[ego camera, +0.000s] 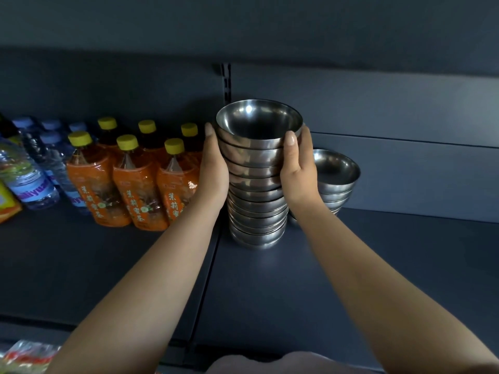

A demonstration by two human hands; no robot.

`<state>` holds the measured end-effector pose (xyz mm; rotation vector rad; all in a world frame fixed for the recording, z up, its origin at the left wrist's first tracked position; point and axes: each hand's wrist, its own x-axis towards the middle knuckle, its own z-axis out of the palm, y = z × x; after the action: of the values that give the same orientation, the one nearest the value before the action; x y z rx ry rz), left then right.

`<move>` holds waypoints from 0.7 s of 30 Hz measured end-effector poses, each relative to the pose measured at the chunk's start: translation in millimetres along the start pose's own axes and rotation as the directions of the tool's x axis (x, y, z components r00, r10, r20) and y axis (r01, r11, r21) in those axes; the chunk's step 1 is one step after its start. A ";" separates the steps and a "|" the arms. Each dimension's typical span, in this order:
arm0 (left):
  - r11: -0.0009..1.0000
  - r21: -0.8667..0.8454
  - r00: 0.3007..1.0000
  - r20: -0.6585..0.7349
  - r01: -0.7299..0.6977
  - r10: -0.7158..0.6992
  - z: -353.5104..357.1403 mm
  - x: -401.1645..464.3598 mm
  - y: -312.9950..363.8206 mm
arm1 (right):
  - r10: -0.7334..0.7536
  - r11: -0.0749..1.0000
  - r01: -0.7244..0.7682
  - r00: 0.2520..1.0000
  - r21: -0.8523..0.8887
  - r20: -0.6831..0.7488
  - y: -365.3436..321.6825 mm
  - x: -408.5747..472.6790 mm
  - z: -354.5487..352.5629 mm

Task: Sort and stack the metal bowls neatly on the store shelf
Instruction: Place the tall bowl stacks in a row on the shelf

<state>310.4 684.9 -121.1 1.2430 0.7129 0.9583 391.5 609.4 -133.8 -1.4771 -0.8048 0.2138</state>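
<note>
A tall stack of several nested metal bowls (258, 184) stands on the dark shelf (270, 287), near its back. My left hand (213, 168) holds the stack's left side and my right hand (298, 168) holds its right side, thumbs up near the top bowl's rim. The fingers behind the stack are hidden. A shorter stack of metal bowls (337, 179) sits just to the right, behind my right hand.
Orange tea bottles with yellow caps (135, 182) stand close to the left of the tall stack. Water bottles (32, 168) are further left. The shelf's back panel (405, 117) rises right behind the bowls. A packet (24, 357) lies at the bottom left.
</note>
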 end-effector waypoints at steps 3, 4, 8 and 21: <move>0.998 0.004 0.998 -0.018 -0.057 0.057 2.0 3.0 2.4 | 0.004 1.000 -0.004 1.000 0.020 0.007 -2.3 6.2 -3.7; 0.997 0.015 0.997 -0.025 -0.072 0.072 2.2 5.5 1.5 | 0.007 1.000 -0.008 1.000 0.030 0.006 -3.1 8.4 -4.9; 0.996 0.023 0.996 -0.011 -0.085 0.085 1.9 12.2 -3.8 | -0.005 0.999 0.005 1.000 0.054 -0.001 -6.2 11.1 -6.7; 0.984 -0.171 0.994 0.109 0.048 -0.030 -11.3 14.6 -30.6 | 0.239 0.954 -0.247 0.969 0.169 0.066 13.5 -7.6 -15.3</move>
<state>313.4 701.6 -152.5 1.1138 0.5562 0.8958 399.7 594.4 -147.5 -1.4052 -0.6208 0.4935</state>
